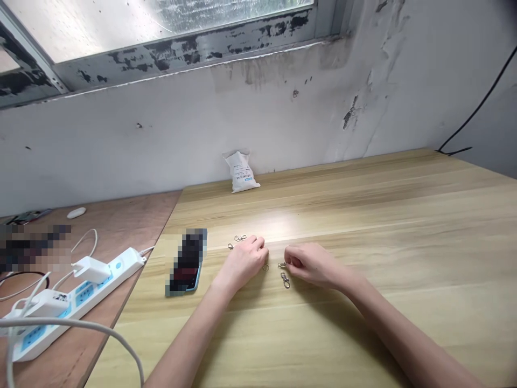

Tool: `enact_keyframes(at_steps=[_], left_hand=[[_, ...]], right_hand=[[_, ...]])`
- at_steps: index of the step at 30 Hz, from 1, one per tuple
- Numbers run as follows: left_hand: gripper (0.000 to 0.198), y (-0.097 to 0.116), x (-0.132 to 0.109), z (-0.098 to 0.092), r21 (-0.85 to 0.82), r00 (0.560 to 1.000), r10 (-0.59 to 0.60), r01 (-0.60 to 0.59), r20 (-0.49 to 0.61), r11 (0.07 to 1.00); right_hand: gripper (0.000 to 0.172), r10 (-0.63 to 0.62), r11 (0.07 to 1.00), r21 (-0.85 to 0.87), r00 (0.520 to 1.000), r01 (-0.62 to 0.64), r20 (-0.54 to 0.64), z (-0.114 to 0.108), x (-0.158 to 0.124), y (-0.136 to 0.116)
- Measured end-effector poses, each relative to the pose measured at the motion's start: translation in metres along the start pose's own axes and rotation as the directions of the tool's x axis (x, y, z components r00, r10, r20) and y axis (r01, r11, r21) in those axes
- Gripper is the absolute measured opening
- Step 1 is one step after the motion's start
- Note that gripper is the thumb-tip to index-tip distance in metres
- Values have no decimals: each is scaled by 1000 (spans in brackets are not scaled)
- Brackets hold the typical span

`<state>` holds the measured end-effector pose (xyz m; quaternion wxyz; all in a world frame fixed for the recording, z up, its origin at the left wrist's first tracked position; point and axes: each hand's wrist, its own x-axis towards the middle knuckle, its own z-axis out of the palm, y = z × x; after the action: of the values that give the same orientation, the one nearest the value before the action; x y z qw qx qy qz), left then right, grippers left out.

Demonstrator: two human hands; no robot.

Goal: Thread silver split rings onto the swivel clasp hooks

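My left hand (pixel 248 254) is closed, its fingers curled down close to the tabletop. A small metal ring (pixel 265 267) sticks out by its fingertips; whatever it joins is hidden beneath the fingers. Opposite it, my right hand (pixel 309 261) pinches a small silver swivel clasp (pixel 281 265) between thumb and forefinger, pointing left. Just below, another swivel clasp (pixel 285 280) with a ring lies on the wood. Beyond my left hand are more clasps (pixel 240 237) and a small metal piece (pixel 230 246), partly covered by the hand.
A phone (pixel 188 261) lies left of my left arm on the wooden table (pixel 383 215). A white plastic packet (pixel 242 172) leans near the wall. On the lower brown surface at left is a power strip (pixel 100 283) with plugs, and a grey cable (pixel 100 328) crosses the corner.
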<state>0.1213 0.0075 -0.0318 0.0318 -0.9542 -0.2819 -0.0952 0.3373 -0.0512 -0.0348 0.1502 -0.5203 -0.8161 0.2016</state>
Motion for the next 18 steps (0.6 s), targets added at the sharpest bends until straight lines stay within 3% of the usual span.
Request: enact_keyframes(at_steps=[4,8,13,18], left_hand=[[23,-1,7,5,21,999,9,-10,32,1000],[23,1,9,4,50,993,-94,91,77,995],[22,2,20,-3,92,947,-240,225,214,970],[15,0,35,-12,79,908,-277,266,316,961]], right_hand=[[10,-14,1000,-10,1000,14,-7,0,0,-2],[10,-3,1000,-10,1000,3,1,-1,0,-3],[12,-7,1000,-12,1000,7,2,0,1,-2],[10,-13,1000,-6,1000,13,-10,1,1,0]])
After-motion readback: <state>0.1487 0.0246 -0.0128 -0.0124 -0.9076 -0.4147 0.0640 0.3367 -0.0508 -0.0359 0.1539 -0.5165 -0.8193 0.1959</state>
